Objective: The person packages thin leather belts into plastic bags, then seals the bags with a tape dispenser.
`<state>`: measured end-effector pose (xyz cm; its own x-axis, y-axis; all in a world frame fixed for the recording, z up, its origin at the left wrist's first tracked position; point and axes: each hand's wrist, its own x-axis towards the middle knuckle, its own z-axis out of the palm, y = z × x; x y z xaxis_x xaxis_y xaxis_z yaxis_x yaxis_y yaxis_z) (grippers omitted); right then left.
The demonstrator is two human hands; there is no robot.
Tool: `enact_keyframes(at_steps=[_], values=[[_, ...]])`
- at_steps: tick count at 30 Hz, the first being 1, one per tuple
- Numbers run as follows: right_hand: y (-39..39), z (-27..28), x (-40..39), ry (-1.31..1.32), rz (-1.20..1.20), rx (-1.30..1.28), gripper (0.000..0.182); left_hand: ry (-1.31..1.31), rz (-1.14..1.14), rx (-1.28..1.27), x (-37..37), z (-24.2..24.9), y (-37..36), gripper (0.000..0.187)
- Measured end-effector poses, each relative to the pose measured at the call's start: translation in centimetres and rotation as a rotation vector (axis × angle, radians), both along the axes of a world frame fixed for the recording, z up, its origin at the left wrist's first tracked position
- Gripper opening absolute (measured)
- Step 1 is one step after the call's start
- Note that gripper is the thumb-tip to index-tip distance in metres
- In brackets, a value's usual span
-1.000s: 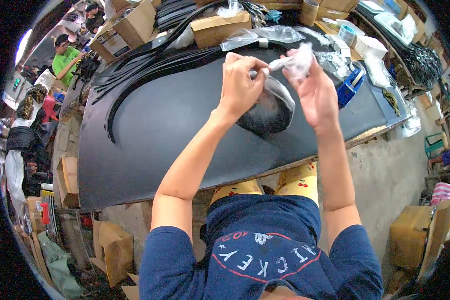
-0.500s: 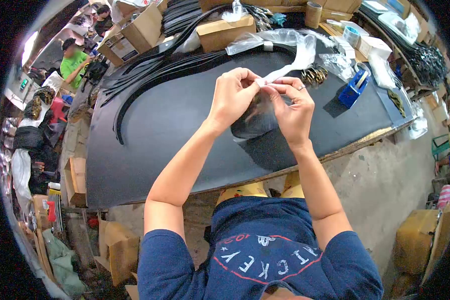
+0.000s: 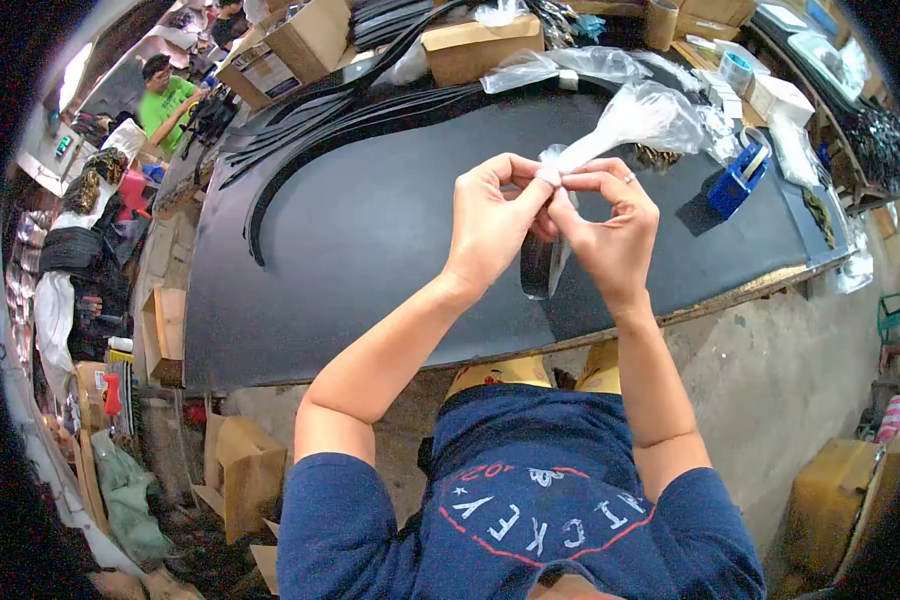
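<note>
Both hands, left hand and right hand, pinch the plastic bag neck shut, likely sealing it; next needs a tight twist.

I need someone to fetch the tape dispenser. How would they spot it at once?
On the big black worktable, look to the right end, past the person's hands. There sits the blue plastic tape dispenser, the only bright blue thing among clear plastic bags and brown cardboard boxes.
</note>
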<state>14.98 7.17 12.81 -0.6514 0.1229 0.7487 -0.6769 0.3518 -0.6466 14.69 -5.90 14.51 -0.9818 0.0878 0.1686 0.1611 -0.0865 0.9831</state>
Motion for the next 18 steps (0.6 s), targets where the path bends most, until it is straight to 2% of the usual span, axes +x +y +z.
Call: enact_keyframes(at_steps=[4,6,8,10,12,14,18], values=[[-0.8,-0.3,-0.3,-0.06,0.007,-0.109,0.012,-0.021,-0.01,0.009,0.1,0.6,-0.5,0.017],[-1.2,-0.6,-0.6,-0.077,0.053,-0.17,0.012,-0.039,-0.024,-0.252,0.1,1.7,-1.4,0.015],[-1.7,-0.7,-0.6,-0.07,0.05,-0.183,0.012,-0.014,-0.045,-0.311,-0.3,1.5,-2.3,0.014],[-2.3,-0.9,-0.8,-0.068,0.103,-0.217,0.011,0.023,-0.116,-0.11,-0.5,0.7,-2.9,0.014],[-2.8,-0.9,-0.9,-0.061,0.127,-0.239,0.011,0.021,-0.116,-0.092,-0.5,0.1,-3.2,0.013],[-3.0,-0.7,-1.0,-0.086,0.151,-0.241,0.011,0.024,-0.055,0.037,-0.3,-0.2,-3.2,0.012],[-2.9,-0.3,-0.8,-0.146,0.179,-0.223,0.011,0.066,0.069,-0.023,0.2,-1.4,-3.6,0.01]])
